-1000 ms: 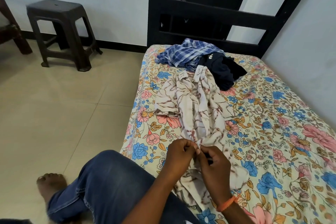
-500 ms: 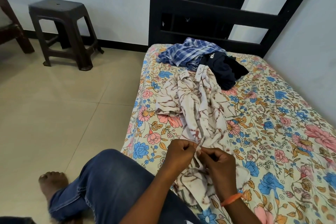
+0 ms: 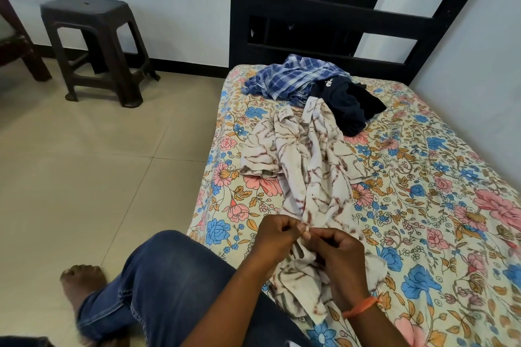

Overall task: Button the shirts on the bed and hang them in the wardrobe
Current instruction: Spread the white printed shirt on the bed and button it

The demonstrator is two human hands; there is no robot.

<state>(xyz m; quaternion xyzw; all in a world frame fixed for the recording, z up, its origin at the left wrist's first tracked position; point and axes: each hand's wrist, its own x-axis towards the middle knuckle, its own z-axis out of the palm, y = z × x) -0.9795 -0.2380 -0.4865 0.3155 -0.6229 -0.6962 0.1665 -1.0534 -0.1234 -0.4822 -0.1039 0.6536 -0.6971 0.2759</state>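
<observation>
On the floral bed point(image 3: 423, 205), left hand point(image 3: 277, 236) and right hand point(image 3: 339, 253) pinch the cream shirt point(image 3: 307, 166) placket, fingertips meeting

The button and its hole cannot be seen; they are hidden where the fingertips of the left hand point(image 3: 277, 236) and the right hand point(image 3: 339, 251) meet on the cream shirt point(image 3: 307, 166). The near end of this shirt is covered by both hands and the wrists. The far end of it is tucked under the dark blue garment point(image 3: 349, 104), so the collar is not shown clearly. Part of the blue checked shirt point(image 3: 287, 80) is hidden under that same dark garment. A small white mark on the dark garment is too small to be read. The bed point(image 3: 439, 205) is cut off to the right of the cream shirt. The brown chair point(image 3: 17, 45), far to the left of it, is cut off too.
</observation>
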